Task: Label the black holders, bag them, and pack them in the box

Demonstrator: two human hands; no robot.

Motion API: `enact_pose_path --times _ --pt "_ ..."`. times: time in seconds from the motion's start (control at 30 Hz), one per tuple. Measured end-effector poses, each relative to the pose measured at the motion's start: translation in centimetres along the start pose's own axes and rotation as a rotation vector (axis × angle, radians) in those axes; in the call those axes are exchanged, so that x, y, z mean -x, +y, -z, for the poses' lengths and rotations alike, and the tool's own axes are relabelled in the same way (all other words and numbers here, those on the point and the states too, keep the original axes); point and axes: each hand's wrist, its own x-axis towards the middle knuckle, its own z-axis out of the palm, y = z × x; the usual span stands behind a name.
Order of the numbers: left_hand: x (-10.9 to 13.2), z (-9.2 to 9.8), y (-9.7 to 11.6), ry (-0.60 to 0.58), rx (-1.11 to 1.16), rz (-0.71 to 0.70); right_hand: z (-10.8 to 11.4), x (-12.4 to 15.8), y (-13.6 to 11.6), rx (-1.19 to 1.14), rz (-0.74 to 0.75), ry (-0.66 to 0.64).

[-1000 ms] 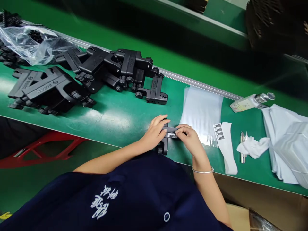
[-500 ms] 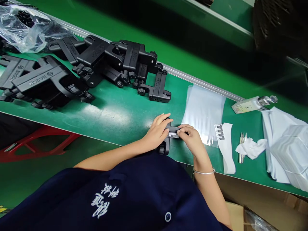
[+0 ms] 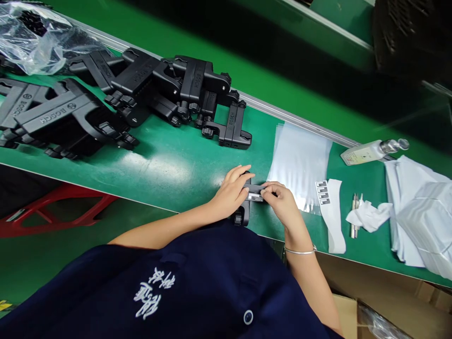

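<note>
The green conveyor belt (image 3: pixel 169 165) carries everything in view. Well to the left of the left hand (image 3: pixel 231 193), on the far side, lies a heap of black moulded brackets (image 3: pixel 148 94), some marked with a raised brand name. Well to the right of the right hand (image 3: pixel 284 205) sits a stack of white sheets (image 3: pixel 420 212). A pile of clear plastic bags (image 3: pixel 300 160) lies just beyond the right hand, and a white label strip (image 3: pixel 334 221) lies just to its right. A spray bottle (image 3: pixel 370 151) lies on its side further right, towards the far edge.

Between the two hands, at the near edge of the belt, is one black plastic bracket (image 3: pixel 242 214).

- Left hand: closed over the bracket's left end, fingers across the top.
- Right hand: fingertips pinched together on the bracket's right end, touching a small white label (image 3: pixel 254 197) on its upper face.

Handling, as a judgement: the bracket looks stiff, light and hard-surfaced, unlikely to flex or bruise. The smooth faces may slip, so the ribbed ends and the thick bar appear the safest places to grip. The label looks thin and easily creased, so keep grip pressure off its edges.
</note>
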Motion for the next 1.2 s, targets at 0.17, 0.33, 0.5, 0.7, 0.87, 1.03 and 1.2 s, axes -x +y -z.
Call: enact_pose_path --times 0.17,0.33,0.5,0.7,0.87,1.03,1.2 --pt "-0.02 0.06 0.05 -0.006 -0.008 0.005 0.17 -0.07 -0.09 0.01 0.009 -0.018" --pt "-0.02 0.2 0.17 -0.018 -0.01 0.008 0.21 -0.11 -0.16 0.007 -0.005 -0.024" --pt "-0.01 0.19 0.14 -0.016 -0.003 0.009 0.26 -0.12 -0.17 -0.003 -0.007 -0.022" --pt "-0.04 0.13 0.09 -0.012 0.004 0.006 0.3 -0.1 -0.1 -0.017 -0.026 -0.029" --pt "-0.05 0.09 0.02 -0.007 0.007 0.007 0.19 -0.08 -0.09 -0.008 -0.02 -0.028" --pt "-0.01 0.05 0.0 -0.005 0.004 0.002 0.17 -0.08 -0.12 -0.003 -0.01 -0.018" --pt "0.02 0.07 0.0 -0.003 0.0 0.0 0.04 -0.05 -0.19 0.0 -0.001 -0.007"
